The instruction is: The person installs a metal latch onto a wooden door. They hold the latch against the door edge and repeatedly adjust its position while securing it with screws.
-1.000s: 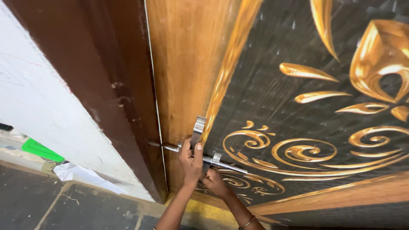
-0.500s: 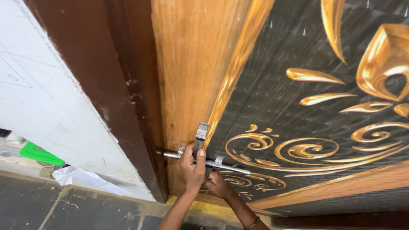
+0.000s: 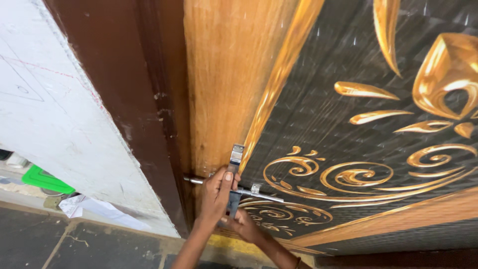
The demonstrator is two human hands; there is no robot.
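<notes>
Two hands on one metal door bolt, low on a wooden door.

The left hand (image 3: 216,194) wraps closed around the single silver sliding bolt (image 3: 238,189), thumb pressed on its upright plate. The right hand (image 3: 244,223) sits just below, touching the bolt's lower end; how tightly it closes I cannot tell. One door (image 3: 229,84) with gold scrollwork, one dark brown frame (image 3: 134,99).

Left hand (image 3: 219,195) covers the middle of the metal latch plate (image 3: 235,172); the lower plate shows only between the fingers. Right hand (image 3: 244,224) mostly hidden behind the left. Bolt rod (image 3: 259,194) tip disappears at the brown frame (image 3: 149,119). Both forearms cut off by the bottom edge.
</notes>
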